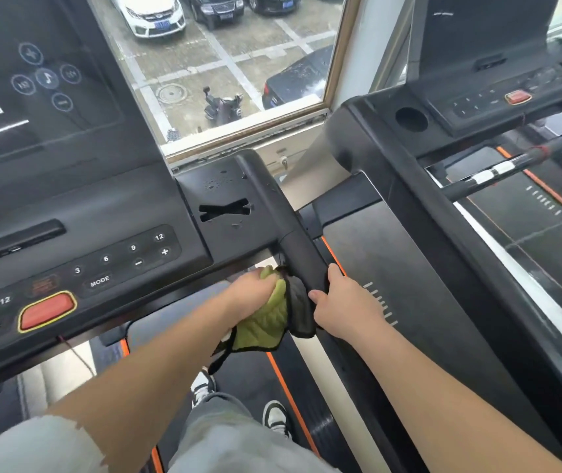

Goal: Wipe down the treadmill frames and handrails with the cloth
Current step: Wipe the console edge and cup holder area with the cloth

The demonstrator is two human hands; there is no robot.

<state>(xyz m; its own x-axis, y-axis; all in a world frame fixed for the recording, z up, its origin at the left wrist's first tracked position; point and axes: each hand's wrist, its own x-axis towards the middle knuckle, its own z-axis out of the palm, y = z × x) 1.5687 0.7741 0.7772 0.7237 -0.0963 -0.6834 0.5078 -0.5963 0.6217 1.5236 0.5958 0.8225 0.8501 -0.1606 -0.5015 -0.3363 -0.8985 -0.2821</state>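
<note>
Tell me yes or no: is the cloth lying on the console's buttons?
No, the left hand grips the green cloth against the handrail, below the console edge.

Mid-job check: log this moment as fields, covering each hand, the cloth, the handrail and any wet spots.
left hand: grips the bunched green black-edged cloth
right hand: wrapped round the lower end of the black handrail
cloth position: pressed to the handrail's inner side, one corner hanging
wet spots: water droplets on the black console tray beside the handrail's upper end
</note>
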